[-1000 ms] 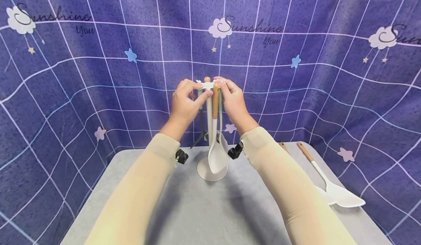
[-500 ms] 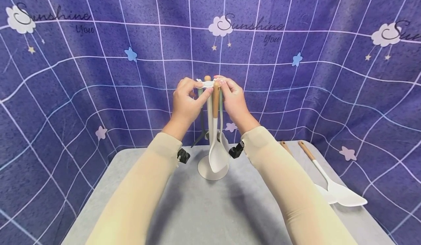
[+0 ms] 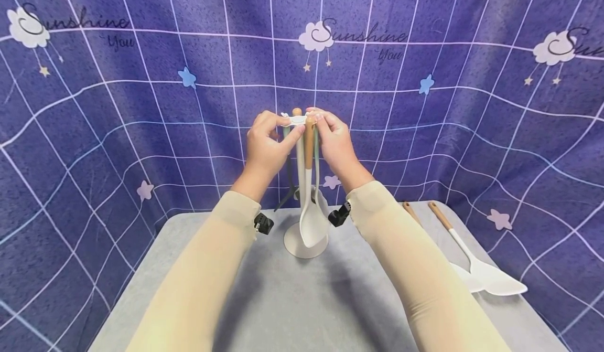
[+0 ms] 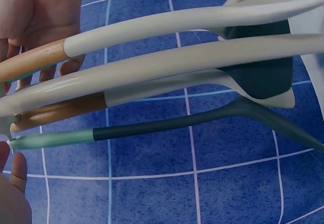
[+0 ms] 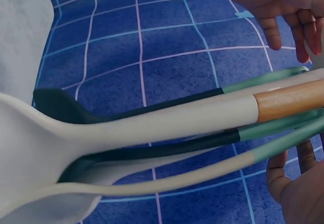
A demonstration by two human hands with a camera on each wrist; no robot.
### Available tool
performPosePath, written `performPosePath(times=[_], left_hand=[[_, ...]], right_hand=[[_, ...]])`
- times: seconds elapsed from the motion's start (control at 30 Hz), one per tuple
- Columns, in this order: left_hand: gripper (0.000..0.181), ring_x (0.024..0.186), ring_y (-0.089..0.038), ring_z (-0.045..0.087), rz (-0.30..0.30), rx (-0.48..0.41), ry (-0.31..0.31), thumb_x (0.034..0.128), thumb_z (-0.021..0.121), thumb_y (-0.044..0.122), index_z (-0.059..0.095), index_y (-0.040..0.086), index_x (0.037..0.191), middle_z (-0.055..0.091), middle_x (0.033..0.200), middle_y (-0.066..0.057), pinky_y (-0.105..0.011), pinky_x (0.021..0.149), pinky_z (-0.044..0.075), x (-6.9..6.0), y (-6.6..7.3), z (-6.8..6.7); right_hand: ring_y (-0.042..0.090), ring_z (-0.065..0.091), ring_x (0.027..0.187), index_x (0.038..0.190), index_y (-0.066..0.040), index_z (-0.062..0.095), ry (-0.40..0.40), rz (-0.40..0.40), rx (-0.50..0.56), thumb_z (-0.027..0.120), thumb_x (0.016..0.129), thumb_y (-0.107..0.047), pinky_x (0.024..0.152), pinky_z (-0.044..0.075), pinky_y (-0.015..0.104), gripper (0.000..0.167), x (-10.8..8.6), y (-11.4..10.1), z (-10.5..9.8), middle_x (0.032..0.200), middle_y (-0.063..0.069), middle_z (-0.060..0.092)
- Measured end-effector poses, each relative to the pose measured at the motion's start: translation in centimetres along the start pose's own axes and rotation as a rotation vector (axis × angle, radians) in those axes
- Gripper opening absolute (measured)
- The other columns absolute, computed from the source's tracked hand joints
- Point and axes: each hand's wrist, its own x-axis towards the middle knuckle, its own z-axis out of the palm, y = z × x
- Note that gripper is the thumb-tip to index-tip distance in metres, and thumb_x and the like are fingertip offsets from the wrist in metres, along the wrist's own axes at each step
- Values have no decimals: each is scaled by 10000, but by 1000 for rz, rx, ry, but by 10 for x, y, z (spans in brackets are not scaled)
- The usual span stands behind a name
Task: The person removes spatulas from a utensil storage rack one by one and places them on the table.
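A white utensil stand (image 3: 300,173) stands upright on its round base, with several kitchen utensils hanging from its hooked top. My left hand (image 3: 265,145) pinches the left side of that top between thumb and fingers. On the opposite side, my right hand (image 3: 336,143) pinches the top's edge, close to the handle ends. A white spoon (image 3: 313,227) with a wooden handle hangs in front. Behind it hang a dark utensil (image 4: 167,128) with a green handle and a pale utensil (image 5: 202,177), also green-handled. The right fingertips are partly hidden by handles.
A white spatula (image 3: 499,280) with a wooden handle lies at the table's right side. Another white utensil (image 3: 466,277) lies beside it, partly covered by the right sleeve. A blue-purple gridded curtain (image 3: 255,53) surrounds the grey table (image 3: 302,310) at the back and sides.
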Motion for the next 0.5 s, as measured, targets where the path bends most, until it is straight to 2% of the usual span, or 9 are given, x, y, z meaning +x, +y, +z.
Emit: performPosePath(times=[0.1, 0.23, 0.33, 0.5], left_hand=[[301, 932, -315, 591, -6, -3, -12, 941, 933, 249, 836, -5, 1070, 752, 1032, -174, -333, 765, 500, 1, 1, 0], [310, 933, -322, 600, -19, -5, -19, 939, 930, 244, 842, -14, 1086, 765, 1051, -175, -365, 757, 520, 1, 3, -3], [312, 958, -266, 616, -45, -18, -21, 933, 942, 232, 845, -15, 1096, 777, 1076, -171, -356, 765, 541, 1, 5, -7], [299, 1101, -216, 675, -95, -70, -43, 958, 934, 216, 848, -6, 1138, 795, 1171, -152, -379, 830, 602, 0, 5, -11]], right_hand=[[162, 711, 1365, 1350, 28, 765, -2, 1, -25, 561, 1202, -222, 1035, 648, 294, 355, 1, -2, -4, 1557, 73, 720], [192, 726, 1367, 1415, 13, 748, -27, 21, -42, 559, 1206, -233, 1089, 655, 341, 374, 2, -5, -6, 1567, 100, 715], [229, 743, 1356, 1473, -2, 723, -47, 42, -53, 565, 1206, -249, 1130, 649, 399, 396, 3, -7, -5, 1569, 127, 710], [250, 748, 1368, 1485, -52, 731, -59, 54, -119, 578, 1203, -283, 1113, 662, 441, 396, 3, -12, -7, 1548, 86, 731]])
